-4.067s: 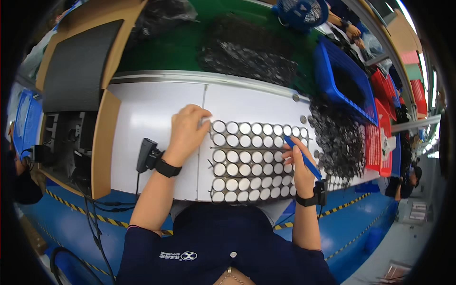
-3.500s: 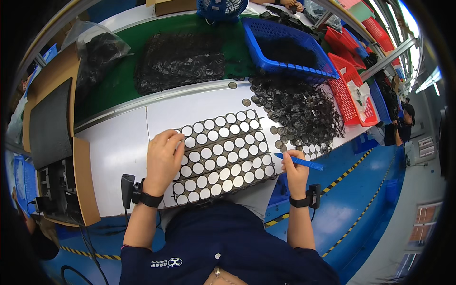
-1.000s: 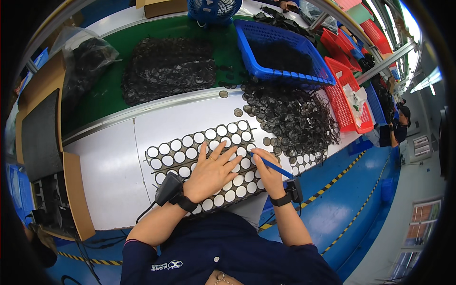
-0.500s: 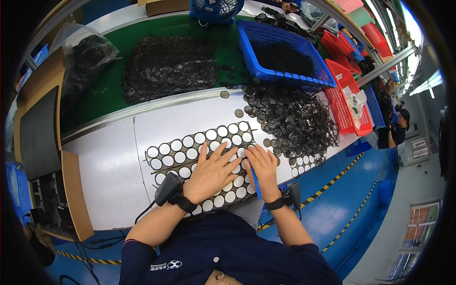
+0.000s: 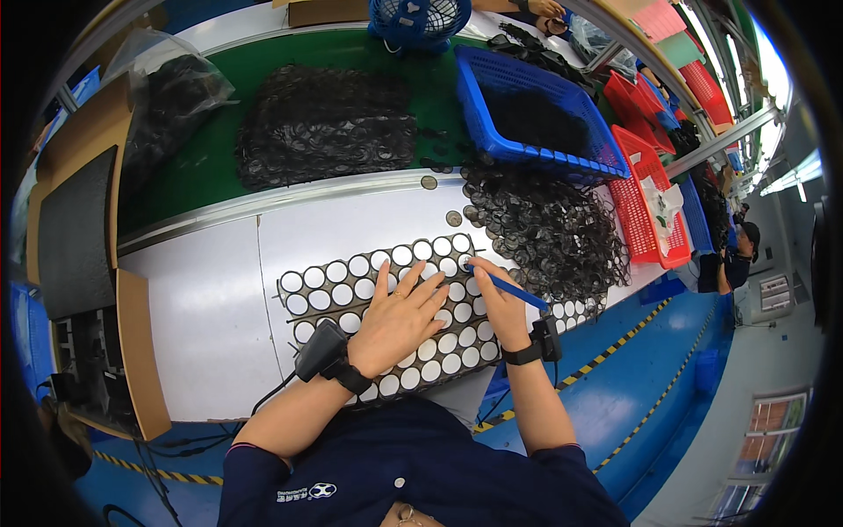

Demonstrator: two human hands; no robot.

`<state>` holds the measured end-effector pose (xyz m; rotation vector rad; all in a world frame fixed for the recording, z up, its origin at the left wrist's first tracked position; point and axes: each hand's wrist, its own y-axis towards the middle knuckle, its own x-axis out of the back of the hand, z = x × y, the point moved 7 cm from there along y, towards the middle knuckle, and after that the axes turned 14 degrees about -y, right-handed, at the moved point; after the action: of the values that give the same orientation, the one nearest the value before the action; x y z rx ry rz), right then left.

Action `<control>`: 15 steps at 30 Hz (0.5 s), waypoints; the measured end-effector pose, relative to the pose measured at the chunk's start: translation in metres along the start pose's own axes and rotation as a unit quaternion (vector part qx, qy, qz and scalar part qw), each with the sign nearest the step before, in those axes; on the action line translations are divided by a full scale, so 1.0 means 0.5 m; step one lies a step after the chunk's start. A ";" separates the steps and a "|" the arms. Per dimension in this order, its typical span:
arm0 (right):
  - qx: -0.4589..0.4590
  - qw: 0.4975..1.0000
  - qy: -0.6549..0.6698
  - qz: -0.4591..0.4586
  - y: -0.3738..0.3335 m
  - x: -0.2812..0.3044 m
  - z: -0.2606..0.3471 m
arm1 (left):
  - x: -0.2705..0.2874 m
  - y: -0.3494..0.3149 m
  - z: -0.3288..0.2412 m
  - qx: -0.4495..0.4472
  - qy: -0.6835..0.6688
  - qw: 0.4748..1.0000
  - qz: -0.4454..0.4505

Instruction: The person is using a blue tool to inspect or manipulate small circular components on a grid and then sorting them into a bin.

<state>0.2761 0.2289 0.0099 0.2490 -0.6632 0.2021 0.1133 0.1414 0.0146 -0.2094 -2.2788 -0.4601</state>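
Rows of round white discs in black frames (image 5: 341, 292) lie on the white worktop in front of me. My left hand (image 5: 399, 323) rests flat over the middle of these rows, its fingers spread, hiding several discs. At the right end of the upper rows, my right hand (image 5: 499, 309) grips a slim blue pen-like tool (image 5: 518, 293). The tool slants across the fingers, with its tip at a white disc near the row's end. Whether the tip touches that disc, I cannot tell. A dark device is strapped to each of my wrists.
A heap of black ring-like parts (image 5: 549, 233) lies right of the rows, before a blue basket (image 5: 492, 140). Farther back are a dark stack of parts (image 5: 325, 127) and a blue fan (image 5: 417, 19). A red basket (image 5: 650, 230) stands right; an open cardboard box (image 5: 140, 351) stands left.
The blue tool has swung from pointing down toward me to slanting across my right hand, its tip now at a disc. My left hand stays spread on the rows. The whole view has shifted slightly.
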 end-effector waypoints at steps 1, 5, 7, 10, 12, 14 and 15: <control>0.000 1.000 0.001 0.002 0.000 -0.002 0.001 | 0.000 -0.001 0.003 0.002 0.000 1.000 0.000; 0.002 1.000 -0.011 0.020 0.000 -0.006 0.002 | 0.003 -0.001 0.009 0.012 0.011 1.000 -0.004; 0.000 1.000 -0.012 0.024 0.000 -0.007 0.000 | 0.002 -0.002 0.010 0.016 0.009 1.000 -0.001; 0.007 1.000 -0.010 0.018 -0.001 -0.006 0.002 | 0.002 -0.002 0.010 0.016 0.004 1.000 0.000; 0.012 1.000 -0.012 0.016 -0.002 -0.006 0.003 | 0.001 -0.003 0.011 0.020 -0.001 1.000 0.004; 0.006 1.000 -0.005 0.015 -0.003 -0.007 0.001 | 0.001 -0.004 0.013 0.022 -0.001 1.000 0.006; 0.000 1.000 0.001 0.013 -0.004 -0.007 -0.001 | 0.001 -0.004 0.013 0.023 -0.001 1.000 0.008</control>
<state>0.2742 0.2268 0.0071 0.2394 -0.6650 0.2277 0.1080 0.1422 0.0101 -0.2054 -2.2854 -0.3988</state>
